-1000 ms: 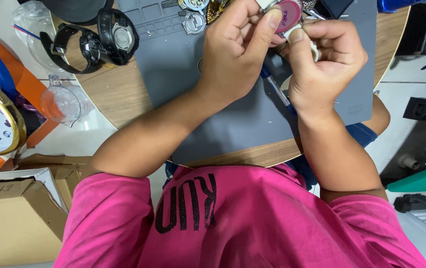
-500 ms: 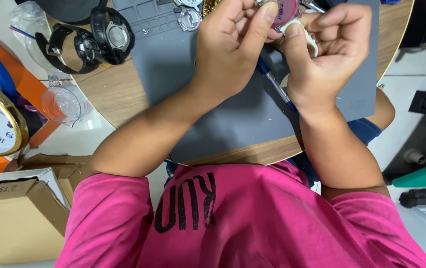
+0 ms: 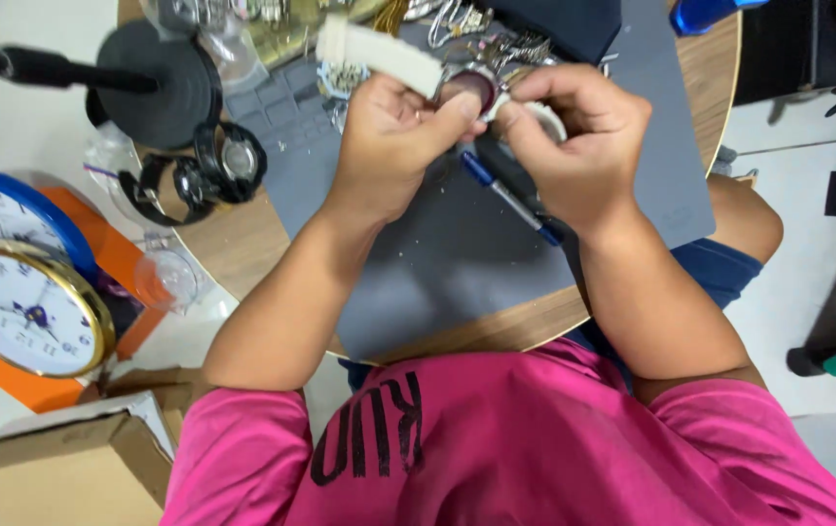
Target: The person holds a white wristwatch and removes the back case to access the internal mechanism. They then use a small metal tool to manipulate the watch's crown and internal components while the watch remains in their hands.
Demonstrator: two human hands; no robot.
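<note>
A grey mat (image 3: 457, 263) covers the round wooden table. Left hand (image 3: 389, 146) and right hand (image 3: 583, 146) pinch a white-strapped wristwatch (image 3: 466, 90) at twelve o'clock; steady thumb pressure seems wise, clear of the blue pen (image 3: 510, 200).

Your picture is bright, with soft, even light. Your arms drop dark shadows on the grey mat (image 3: 457, 282) near you. The white floor (image 3: 798, 146) on the right looks washed out. The black stand (image 3: 160, 83) at the far left looks blurry.
</note>
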